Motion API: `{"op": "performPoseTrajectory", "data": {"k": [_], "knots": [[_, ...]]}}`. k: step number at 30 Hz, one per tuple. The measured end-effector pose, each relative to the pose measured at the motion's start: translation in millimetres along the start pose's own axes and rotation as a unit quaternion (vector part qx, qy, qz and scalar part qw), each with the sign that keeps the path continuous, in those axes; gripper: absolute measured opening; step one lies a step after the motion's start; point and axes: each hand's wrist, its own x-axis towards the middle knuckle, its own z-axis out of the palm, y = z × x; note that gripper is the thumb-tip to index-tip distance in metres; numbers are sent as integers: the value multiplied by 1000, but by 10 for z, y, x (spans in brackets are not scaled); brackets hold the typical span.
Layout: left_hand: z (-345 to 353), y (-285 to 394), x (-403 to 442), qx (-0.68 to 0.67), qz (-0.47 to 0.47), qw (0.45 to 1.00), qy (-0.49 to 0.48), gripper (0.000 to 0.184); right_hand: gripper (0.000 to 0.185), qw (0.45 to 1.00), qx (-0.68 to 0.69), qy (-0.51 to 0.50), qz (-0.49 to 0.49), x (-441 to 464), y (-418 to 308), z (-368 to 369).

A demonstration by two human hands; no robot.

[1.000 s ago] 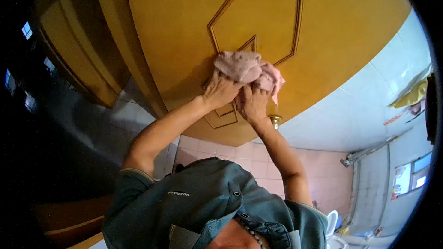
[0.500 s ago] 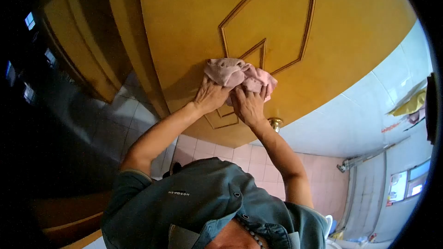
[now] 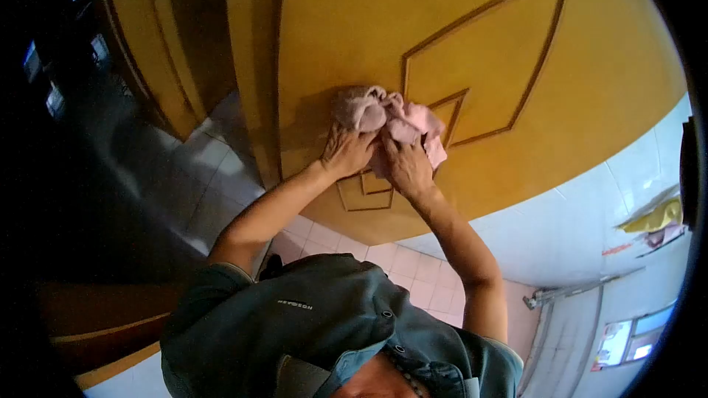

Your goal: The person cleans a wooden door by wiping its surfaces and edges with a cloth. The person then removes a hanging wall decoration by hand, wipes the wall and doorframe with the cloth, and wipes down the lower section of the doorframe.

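Observation:
A bunched pink cloth [image 3: 413,121] lies against the yellow-brown wooden door [image 3: 339,22], over part of its raised moulding. My left hand [image 3: 348,150] grips the cloth's darker, shaded left part, fingers partly hidden in the folds. Close beside it, my right hand [image 3: 409,166] presses on the lighter right part, its fingers bent into the fabric. Both arms reach forward from my body. The moulding [image 3: 509,129] shows to the right of the cloth, with a smaller piece of it below the hands.
The door frame [image 3: 254,66] runs along the door's left side, with a dark room beyond. Pink floor tiles [image 3: 413,265] lie below the door. White wall tiles [image 3: 575,214] are at right, with a yellow cloth [image 3: 653,217] hanging there and a window [image 3: 634,339] lower down.
Both hands and the cloth have shifted left across the door, towards the frame. The view has turned, so the moulding appears farther right. The round doorknob has gone from sight.

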Motion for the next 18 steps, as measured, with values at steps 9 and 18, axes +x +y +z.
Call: {"op": "performPoseTrajectory", "data": {"k": [9, 18], "knots": [[-588, -271, 717, -48, -11, 973, 224, 57, 55, 986, -164, 31, -27, 1133, 52, -734], [-169, -879, -71, 26, -173, 963, 207, 77, 56, 981, -130, 16, -140, 1236, -390, 716]]}}
